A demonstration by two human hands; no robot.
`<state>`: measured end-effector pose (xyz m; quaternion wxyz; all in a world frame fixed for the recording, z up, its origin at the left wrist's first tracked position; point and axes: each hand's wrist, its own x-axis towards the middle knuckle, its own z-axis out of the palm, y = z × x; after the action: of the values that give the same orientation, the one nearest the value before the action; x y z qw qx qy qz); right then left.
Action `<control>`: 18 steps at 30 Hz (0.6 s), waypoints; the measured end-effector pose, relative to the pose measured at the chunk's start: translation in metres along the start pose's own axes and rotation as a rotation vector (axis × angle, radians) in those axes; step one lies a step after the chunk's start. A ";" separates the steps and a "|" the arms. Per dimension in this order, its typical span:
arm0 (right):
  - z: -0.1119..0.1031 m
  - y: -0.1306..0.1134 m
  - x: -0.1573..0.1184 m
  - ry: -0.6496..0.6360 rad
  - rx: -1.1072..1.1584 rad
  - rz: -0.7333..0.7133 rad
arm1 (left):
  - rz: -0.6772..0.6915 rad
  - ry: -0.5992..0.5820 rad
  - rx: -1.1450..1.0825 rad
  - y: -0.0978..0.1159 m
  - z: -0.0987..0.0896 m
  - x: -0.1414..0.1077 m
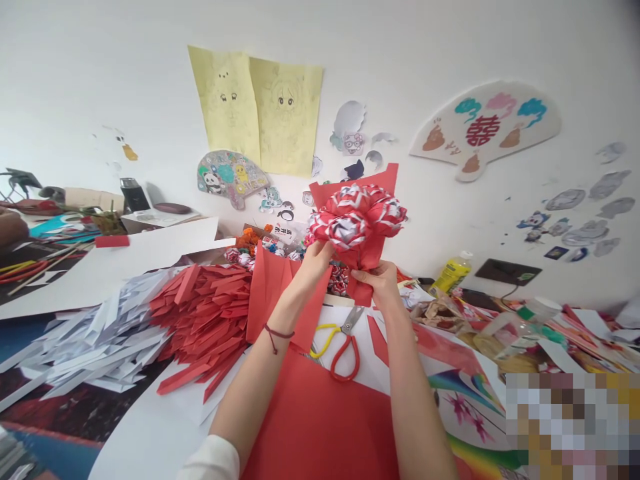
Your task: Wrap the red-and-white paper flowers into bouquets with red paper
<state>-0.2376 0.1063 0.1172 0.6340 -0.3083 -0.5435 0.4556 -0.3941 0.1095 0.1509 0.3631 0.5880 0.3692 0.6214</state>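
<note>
Raised before the wall is a bouquet of red-and-white paper flowers, backed by a red paper wrapper. My right hand pinches the lower part of the wrapper below the blooms. At the left side of the flowers, my left hand has its fingers closed against the bouquet, their tips partly hidden. Under the hands lie scissors with one yellow and one red handle. A creased red paper sheet lies behind my left forearm, and a larger red sheet is spread in front.
Piles of folded red paper strips and white paper strips lie to the left. A yellow bottle, a dark flat device and paper scraps crowd the right. Another person's hand shows at the far left edge.
</note>
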 end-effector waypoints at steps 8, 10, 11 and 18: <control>0.015 -0.001 0.000 0.108 0.039 -0.034 | 0.204 0.026 0.171 0.012 0.001 -0.007; 0.019 -0.002 -0.001 0.106 0.029 -0.039 | 0.165 0.037 0.205 0.011 0.004 -0.009; 0.020 -0.001 -0.001 0.107 0.020 -0.046 | 0.143 0.054 0.200 0.010 0.005 -0.009; 0.028 0.006 -0.002 0.079 -0.033 -0.089 | 0.084 -0.021 -0.047 0.011 0.003 -0.010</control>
<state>-0.2660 0.1043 0.1170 0.6694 -0.3120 -0.5387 0.4054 -0.3914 0.0959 0.1562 0.3540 0.6007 0.3257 0.6386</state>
